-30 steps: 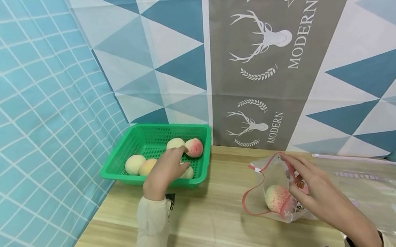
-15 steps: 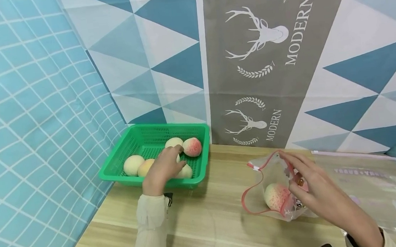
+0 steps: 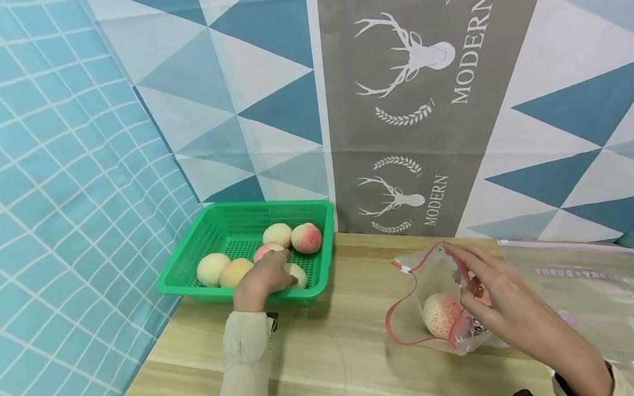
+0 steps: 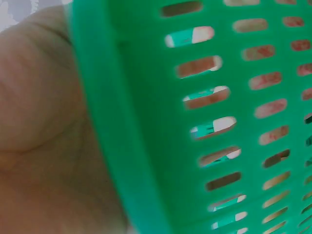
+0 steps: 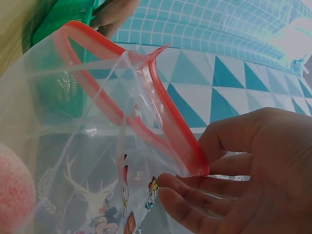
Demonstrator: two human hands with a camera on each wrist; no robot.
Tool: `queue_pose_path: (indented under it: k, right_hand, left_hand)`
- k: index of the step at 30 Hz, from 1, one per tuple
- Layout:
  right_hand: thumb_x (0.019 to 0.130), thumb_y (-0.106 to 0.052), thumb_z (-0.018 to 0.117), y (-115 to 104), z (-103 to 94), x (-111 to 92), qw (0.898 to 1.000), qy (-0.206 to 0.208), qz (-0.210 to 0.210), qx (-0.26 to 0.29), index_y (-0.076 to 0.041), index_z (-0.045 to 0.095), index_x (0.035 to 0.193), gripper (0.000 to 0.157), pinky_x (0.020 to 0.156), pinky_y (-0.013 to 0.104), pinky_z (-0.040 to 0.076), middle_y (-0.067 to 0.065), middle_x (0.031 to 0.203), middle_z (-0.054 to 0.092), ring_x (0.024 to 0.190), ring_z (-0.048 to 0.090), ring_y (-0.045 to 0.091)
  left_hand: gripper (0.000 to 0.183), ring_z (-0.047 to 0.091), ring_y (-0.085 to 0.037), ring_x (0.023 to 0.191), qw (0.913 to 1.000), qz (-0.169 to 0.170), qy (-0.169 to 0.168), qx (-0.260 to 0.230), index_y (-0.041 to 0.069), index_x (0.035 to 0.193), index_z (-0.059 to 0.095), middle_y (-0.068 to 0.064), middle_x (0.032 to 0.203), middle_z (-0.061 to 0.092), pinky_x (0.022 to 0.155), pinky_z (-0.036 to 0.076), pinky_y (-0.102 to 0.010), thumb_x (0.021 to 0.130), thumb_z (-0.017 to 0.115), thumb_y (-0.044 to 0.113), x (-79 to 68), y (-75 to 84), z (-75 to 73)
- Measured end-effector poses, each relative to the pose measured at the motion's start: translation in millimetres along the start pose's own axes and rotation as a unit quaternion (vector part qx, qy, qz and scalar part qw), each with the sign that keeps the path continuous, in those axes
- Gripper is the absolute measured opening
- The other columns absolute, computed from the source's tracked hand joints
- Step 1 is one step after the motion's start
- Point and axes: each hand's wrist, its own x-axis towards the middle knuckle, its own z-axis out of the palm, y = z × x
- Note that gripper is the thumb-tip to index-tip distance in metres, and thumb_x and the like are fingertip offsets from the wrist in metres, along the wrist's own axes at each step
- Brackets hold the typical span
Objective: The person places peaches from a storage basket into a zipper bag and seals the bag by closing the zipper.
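In the head view, my left hand (image 3: pixel 267 278) reaches over the front wall of a green basket (image 3: pixel 188 278). Its fingers and thumb curl around a cream peach (image 3: pixel 299 276) at the front right; the fingertips are partly hidden. A pinkish peach (image 3: pixel 265 250) lies just behind that hand. The left wrist view has the palm (image 4: pixel 44 112) beside the slotted basket wall. On the right, my right hand (image 3: pixel 501 298) pinches the red rim of a clear slider bag (image 5: pixel 161 112), holding its mouth apart. Inside the bag rests a speckled pink peach (image 3: pixel 442 316).
More peaches sit in the basket: a cream one (image 3: pixel 212 269), a yellow one (image 3: pixel 236 272), a cream one (image 3: pixel 277 235) and a red one (image 3: pixel 306 238). A flat clear bag (image 3: pixel 598 305) lies at the right on the wooden table (image 3: pixel 331 360). Printed sheets (image 3: pixel 262 83) hang behind.
My left hand has come down and toward the front of the basket, its fingers drawing in around the cream peach and uncovering the pinkish one. The right hand keeps its hold on the bag.
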Motion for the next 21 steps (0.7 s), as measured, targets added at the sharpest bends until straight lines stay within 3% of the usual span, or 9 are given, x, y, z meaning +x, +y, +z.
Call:
queue_pose_path:
  k: [2,6,9,14,17,21]
  right_hand:
    - [0.081,0.003,0.069,0.4,0.1,-0.6,1.0,-0.001,0.0,-0.002,-0.007,0.047,0.146,0.07,0.067,0.02,0.048,0.001,0.12,0.054,0.081,0.054,0.001]
    - [0.082,0.001,0.071,0.9,-0.2,-2.2,1.0,-0.002,0.002,-0.006,-0.007,0.047,0.146,0.07,0.066,0.021,0.049,0.0,0.121,0.055,0.08,0.054,0.001]
    - [0.082,0.002,0.07,0.9,-0.9,-3.1,1.0,-0.001,0.004,-0.003,-0.007,0.047,0.146,0.069,0.066,0.021,0.049,-0.001,0.12,0.054,0.079,0.054,0.0]
    - [0.085,-0.001,0.071,0.1,-2.2,-3.5,1.0,-0.007,0.014,-0.002,-0.009,0.046,0.147,0.068,0.065,0.023,0.05,-0.001,0.12,0.054,0.08,0.055,0.0]
    - [0.085,-0.002,0.071,-0.2,-2.9,-3.1,1.0,-0.011,0.015,-0.001,-0.009,0.045,0.148,0.068,0.064,0.022,0.049,0.0,0.122,0.054,0.081,0.055,0.001]
    - [0.083,0.001,0.069,-0.2,-3.7,-2.9,1.0,-0.015,0.012,0.002,-0.008,0.045,0.148,0.069,0.063,0.022,0.05,0.002,0.124,0.054,0.08,0.055,0.0]
  left_hand:
    - [0.049,0.05,-0.037,0.126,1.0,0.0,-0.001,0.009,-0.002,0.135,0.055,-0.02,0.135,0.057,0.097,0.047,-0.048,0.09,0.071,0.011,1.9,-2.0,2.3]
    - [0.037,0.055,-0.031,0.104,0.9997,-0.001,0.007,0.022,0.0,0.119,0.061,-0.017,0.118,0.06,0.086,0.048,-0.044,0.086,0.075,0.009,5.5,-2.1,6.4]
    - [0.032,0.049,-0.027,0.087,0.9997,-0.003,0.005,0.022,0.004,0.111,0.06,-0.013,0.106,0.056,0.077,0.046,-0.04,0.084,0.076,0.009,6.1,1.0,8.3]
    - [0.038,0.049,-0.024,0.074,0.9998,0.002,-0.017,-0.011,0.005,0.124,0.054,-0.011,0.092,0.057,0.066,0.04,-0.036,0.09,0.071,0.007,7.6,3.3,11.2]
    - [0.042,0.051,-0.022,0.075,0.9994,-0.003,-0.029,-0.021,0.007,0.131,0.052,-0.011,0.096,0.062,0.067,0.041,-0.035,0.092,0.069,0.01,9.5,2.5,13.4]
    - [0.045,0.055,-0.022,0.088,0.9994,-0.008,-0.033,-0.01,0.007,0.131,0.055,-0.011,0.116,0.063,0.079,0.047,-0.038,0.091,0.072,0.016,11.3,1.6,15.0]
